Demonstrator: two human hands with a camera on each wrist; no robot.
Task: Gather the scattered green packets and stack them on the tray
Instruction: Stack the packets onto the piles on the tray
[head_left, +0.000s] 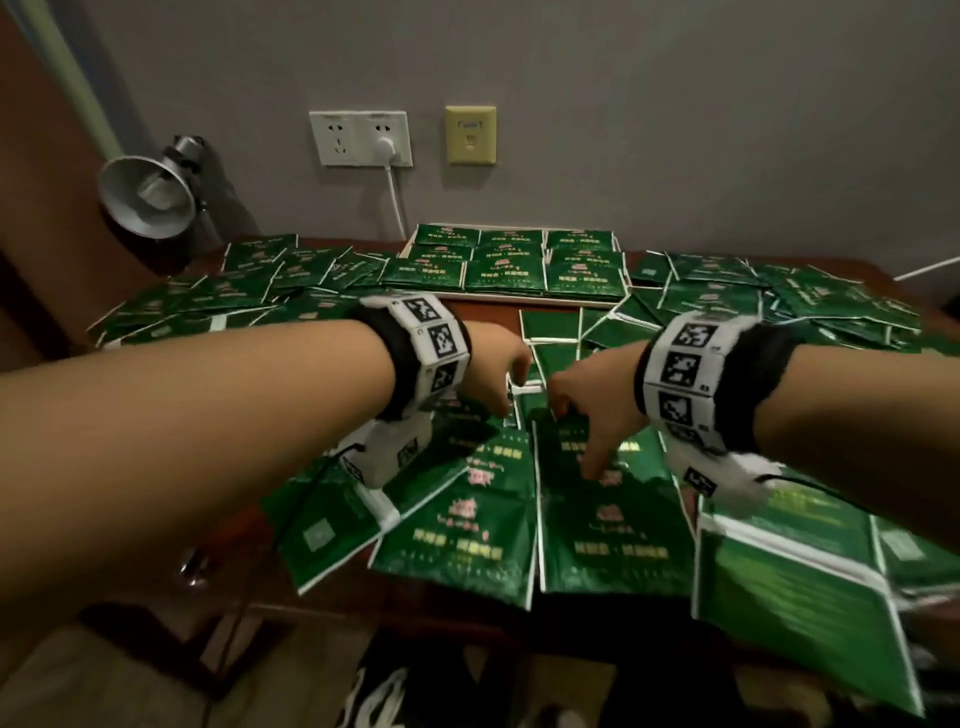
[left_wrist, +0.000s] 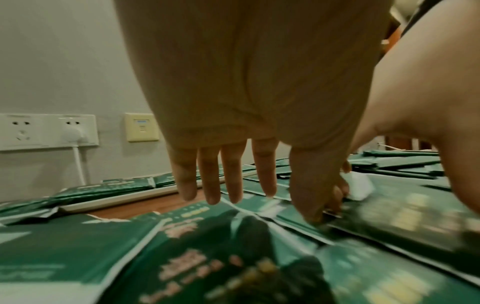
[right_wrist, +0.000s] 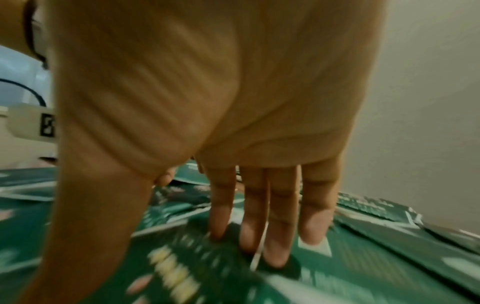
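Observation:
Green packets lie scattered all over the wooden table. More packets are laid in neat rows on the white tray at the back against the wall. My left hand hovers over the middle of the pile; its fingers hang straight and the thumb tip touches a packet edge. My right hand is close beside it. Its straight fingers press down on a green packet. Neither hand grips anything.
A metal desk lamp stands at the back left. Wall sockets with a white plug and cable sit above the tray. Packets overhang the table's near edge. A small white piece lies between my hands.

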